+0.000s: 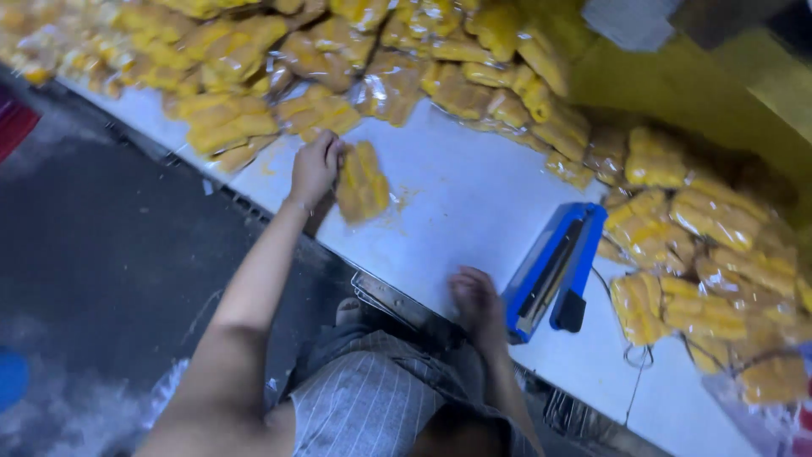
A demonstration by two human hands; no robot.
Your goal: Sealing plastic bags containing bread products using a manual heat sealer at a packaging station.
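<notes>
Now left grip (315,169) clasps yellow packet (364,182).

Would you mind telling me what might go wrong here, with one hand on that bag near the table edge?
1. The bag under the left hand lies close to the table edge and might slide off.
2. The right hand rests right beside the blue sealer; fingers could get caught or burned if it is hot.
3. Its cord hangs over the edge and may snag.

On the counter (474,203) I see my left hand (315,169) touching a packet (362,182) lying just right of it; heaped packets (279,59) lie behind; my right hand (475,303) rests near the front edge, a sealer (554,271) just beside it on the right.
</notes>
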